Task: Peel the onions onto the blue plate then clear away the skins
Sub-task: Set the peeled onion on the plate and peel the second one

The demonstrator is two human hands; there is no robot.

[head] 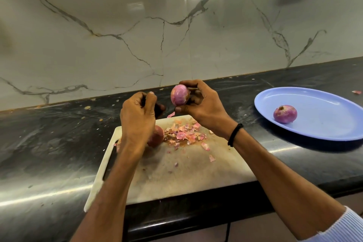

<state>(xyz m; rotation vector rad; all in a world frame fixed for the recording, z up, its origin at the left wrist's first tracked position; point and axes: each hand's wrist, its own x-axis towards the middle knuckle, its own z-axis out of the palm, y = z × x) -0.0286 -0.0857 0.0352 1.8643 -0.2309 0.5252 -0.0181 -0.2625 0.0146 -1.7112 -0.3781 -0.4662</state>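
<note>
Above the cutting board (186, 179): right hand (202, 104) grips the held onion (179, 95), fingers curled over the top and thumb underneath, clear of the board. It's mostly peeled, pink-purple, with a bit of brown skin on the side facing the palm. Left hand (137, 116) sits just beside it, fingers curled tight round a dark object (159, 109); can't tell what it is. One skin flake (170, 114) shows between the hands. Board onion (157, 136), skin on, sits on the board, partly hidden behind the left wrist. Skin pile (184, 133) lies just right of it, with loose scraps spread toward the near edge. Blue plate (334, 108) is well to the right on the black countertop (49, 143), with one plate onion (285, 114) on it, peeled. Black band (234, 134) on the right wrist.
</note>
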